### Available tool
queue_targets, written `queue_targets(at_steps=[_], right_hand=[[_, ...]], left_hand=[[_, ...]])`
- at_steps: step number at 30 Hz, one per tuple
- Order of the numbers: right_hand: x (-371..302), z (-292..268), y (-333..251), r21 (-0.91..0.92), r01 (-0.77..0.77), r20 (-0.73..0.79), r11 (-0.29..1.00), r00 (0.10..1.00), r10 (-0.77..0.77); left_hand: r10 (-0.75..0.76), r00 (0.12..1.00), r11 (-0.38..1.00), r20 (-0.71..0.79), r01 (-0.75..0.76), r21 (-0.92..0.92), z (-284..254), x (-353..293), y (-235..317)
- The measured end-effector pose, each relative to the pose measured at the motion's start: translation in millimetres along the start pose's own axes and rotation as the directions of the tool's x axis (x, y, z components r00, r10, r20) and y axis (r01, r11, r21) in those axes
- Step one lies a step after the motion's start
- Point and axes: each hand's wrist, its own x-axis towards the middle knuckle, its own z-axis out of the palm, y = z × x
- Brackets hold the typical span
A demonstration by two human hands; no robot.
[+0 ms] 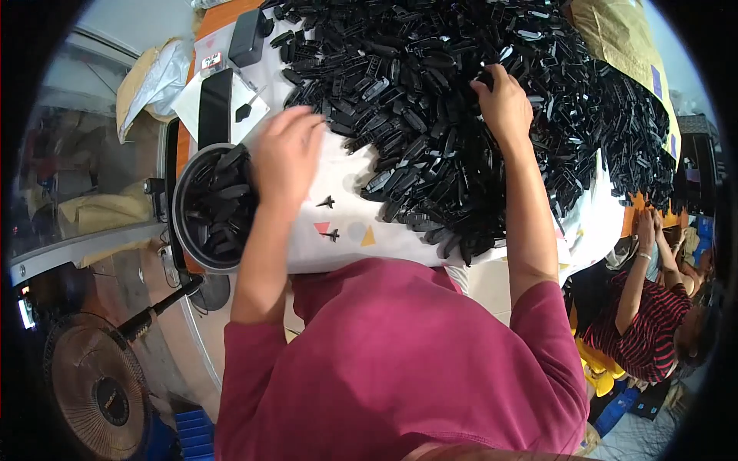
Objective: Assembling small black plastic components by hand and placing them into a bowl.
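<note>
A big heap of small black plastic parts [415, 115] covers most of the white patterned cloth [307, 253]. My right hand [506, 107] reaches into the middle of the heap, thumb and forefinger closed round one black plastic part. My left hand [286, 157] hovers over the cloth at the heap's left edge, between it and the round tub. Motion smears its fingers, and whether they hold anything cannot be made out. At left, the round dark tub [181, 223] contains several longer black parts. Small black pieces [327, 202] lie apart on the cloth near my body.
A phone-like black slab [215, 107] lies on white paper beyond the tub, beside a black box [247, 37]. A yellowish sack [615, 31] borders the heap at far right. A standing fan [96, 388] is at lower left. Another person [638, 315] in stripes sits at right.
</note>
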Motion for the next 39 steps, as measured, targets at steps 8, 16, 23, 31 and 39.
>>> queue_targets(at_steps=[8,16,23,31,39], right_hand=[[-37,-28,-8,0.564,-0.264,0.127,0.782,0.964,0.234],[-67,-35,-37,0.852,-0.519,0.523,-0.067,0.85,0.068],[-73,-45,-74,0.895,-0.417,0.412,-0.155,0.909,-0.069],[-86,-67,-79,0.911,-0.076,0.163,0.405,0.969,-0.186],[-87,-78,-62,0.968,-0.136,0.17,0.21,0.974,-0.152]], left_hand=[[0.094,0.98,0.982,0.178,-0.121,0.146,84,57,19],[0.145,0.989,0.988,0.021,-0.143,-0.065,82,38,19],[-0.057,0.928,0.316,0.368,0.366,-0.875,29,16,51],[-0.047,0.939,0.161,0.341,0.344,-0.925,4,6,70],[-0.077,0.923,0.072,0.378,0.383,-0.921,-7,5,75]])
